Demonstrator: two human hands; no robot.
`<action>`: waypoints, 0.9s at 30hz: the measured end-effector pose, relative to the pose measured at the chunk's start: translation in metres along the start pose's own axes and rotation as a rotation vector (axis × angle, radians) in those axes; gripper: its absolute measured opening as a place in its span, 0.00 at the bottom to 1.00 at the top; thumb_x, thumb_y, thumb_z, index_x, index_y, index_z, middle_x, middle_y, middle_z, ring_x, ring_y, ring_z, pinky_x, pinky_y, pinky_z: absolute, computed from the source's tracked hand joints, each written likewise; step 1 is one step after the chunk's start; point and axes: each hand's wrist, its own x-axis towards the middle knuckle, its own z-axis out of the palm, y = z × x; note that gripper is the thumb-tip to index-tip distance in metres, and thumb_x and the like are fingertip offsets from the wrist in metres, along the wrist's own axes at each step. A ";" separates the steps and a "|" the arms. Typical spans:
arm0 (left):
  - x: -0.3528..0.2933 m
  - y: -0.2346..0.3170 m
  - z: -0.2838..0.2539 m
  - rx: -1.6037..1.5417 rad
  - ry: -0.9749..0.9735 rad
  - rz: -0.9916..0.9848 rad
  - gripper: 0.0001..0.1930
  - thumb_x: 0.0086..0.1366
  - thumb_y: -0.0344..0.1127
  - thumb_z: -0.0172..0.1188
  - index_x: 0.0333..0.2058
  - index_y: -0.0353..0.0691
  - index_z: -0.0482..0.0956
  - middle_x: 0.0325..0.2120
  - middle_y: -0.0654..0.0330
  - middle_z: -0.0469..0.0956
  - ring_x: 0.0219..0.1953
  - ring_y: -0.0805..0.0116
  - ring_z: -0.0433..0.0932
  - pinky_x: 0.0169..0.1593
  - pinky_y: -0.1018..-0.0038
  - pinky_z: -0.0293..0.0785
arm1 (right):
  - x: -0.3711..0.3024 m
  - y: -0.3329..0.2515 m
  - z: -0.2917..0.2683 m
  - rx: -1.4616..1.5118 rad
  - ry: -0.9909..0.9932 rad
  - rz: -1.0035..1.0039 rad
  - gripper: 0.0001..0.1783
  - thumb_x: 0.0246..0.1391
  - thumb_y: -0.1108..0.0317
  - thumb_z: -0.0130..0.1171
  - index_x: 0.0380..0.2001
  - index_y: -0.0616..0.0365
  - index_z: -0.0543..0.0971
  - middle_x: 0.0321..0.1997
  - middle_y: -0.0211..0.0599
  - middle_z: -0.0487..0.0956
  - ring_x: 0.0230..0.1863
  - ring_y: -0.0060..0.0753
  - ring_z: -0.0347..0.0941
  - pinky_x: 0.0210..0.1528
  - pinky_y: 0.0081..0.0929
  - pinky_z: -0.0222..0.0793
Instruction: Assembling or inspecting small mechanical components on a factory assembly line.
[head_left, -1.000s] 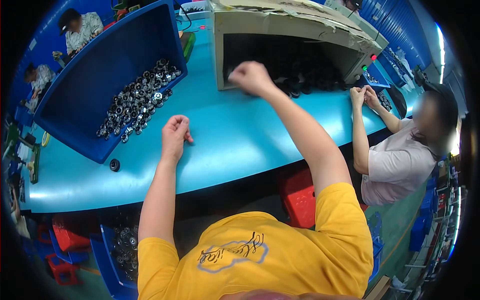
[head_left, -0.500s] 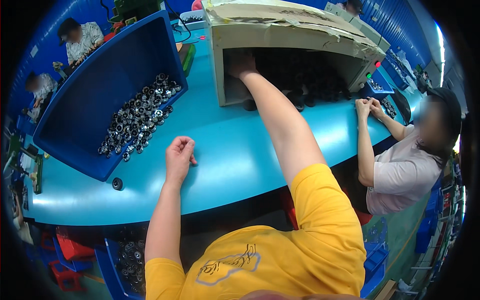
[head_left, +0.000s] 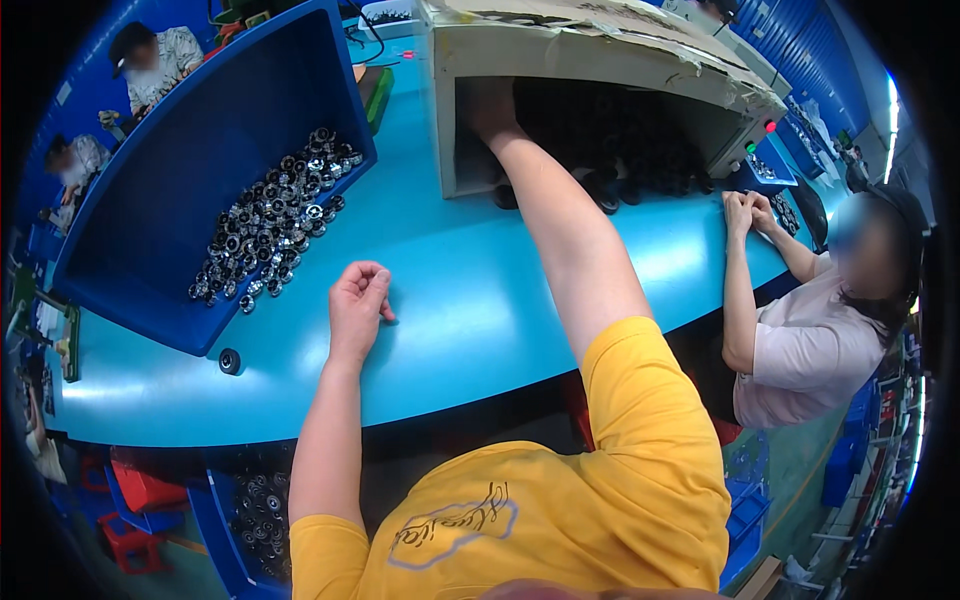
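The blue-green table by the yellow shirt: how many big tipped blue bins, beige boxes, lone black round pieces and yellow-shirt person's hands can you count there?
Big blue bin: 1
Beige box: 1
Lone black round piece: 1
Hands: 2 (left hand, right hand)
Total: 5

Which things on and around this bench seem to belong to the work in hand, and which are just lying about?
Likely in the work:
cream open-fronted box, right hand inside
dark round parts in it
blue bin, perhaps
its chrome-and-black round parts, perhaps

Probably just about:
red stool
white tray at the back
lone black roller, possibly a workpiece
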 end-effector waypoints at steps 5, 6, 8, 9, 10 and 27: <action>0.000 -0.002 -0.001 0.006 -0.011 0.007 0.05 0.69 0.33 0.58 0.36 0.38 0.75 0.21 0.68 0.71 0.20 0.82 0.69 0.21 0.81 0.71 | -0.010 -0.008 -0.021 0.126 -0.010 0.002 0.21 0.49 0.74 0.55 0.49 0.56 0.79 0.51 0.55 0.78 0.57 0.59 0.70 0.62 0.53 0.63; 0.000 -0.001 -0.001 0.006 -0.013 0.008 0.05 0.69 0.32 0.58 0.36 0.38 0.75 0.21 0.68 0.72 0.20 0.82 0.69 0.21 0.81 0.71 | -0.013 -0.007 -0.025 0.154 -0.024 0.018 0.21 0.49 0.74 0.55 0.49 0.53 0.79 0.52 0.54 0.78 0.58 0.58 0.70 0.62 0.53 0.63; -0.001 0.000 0.000 0.007 -0.017 0.014 0.04 0.69 0.31 0.58 0.36 0.37 0.75 0.22 0.68 0.72 0.20 0.82 0.69 0.20 0.81 0.71 | -0.015 -0.006 -0.033 0.172 -0.080 0.072 0.22 0.50 0.72 0.56 0.51 0.49 0.79 0.54 0.51 0.77 0.59 0.57 0.70 0.62 0.52 0.64; -0.001 0.000 0.000 0.009 -0.017 0.017 0.04 0.68 0.31 0.58 0.36 0.37 0.75 0.23 0.68 0.72 0.20 0.82 0.69 0.20 0.81 0.71 | -0.016 -0.005 -0.037 0.161 -0.122 0.109 0.22 0.51 0.71 0.57 0.51 0.47 0.79 0.55 0.50 0.77 0.59 0.57 0.70 0.62 0.52 0.64; -0.001 0.000 0.000 0.012 -0.016 0.022 0.04 0.68 0.31 0.58 0.36 0.37 0.75 0.22 0.68 0.72 0.20 0.82 0.69 0.20 0.81 0.71 | -0.016 -0.005 -0.041 0.150 -0.149 0.143 0.22 0.51 0.70 0.58 0.52 0.46 0.78 0.56 0.49 0.76 0.59 0.57 0.69 0.62 0.52 0.65; -0.006 0.001 -0.002 0.000 -0.015 0.052 0.04 0.68 0.30 0.59 0.36 0.37 0.76 0.21 0.67 0.72 0.18 0.80 0.69 0.21 0.80 0.70 | -0.045 -0.018 -0.122 0.505 0.101 0.244 0.28 0.51 0.67 0.67 0.57 0.52 0.75 0.46 0.43 0.79 0.43 0.41 0.75 0.45 0.33 0.73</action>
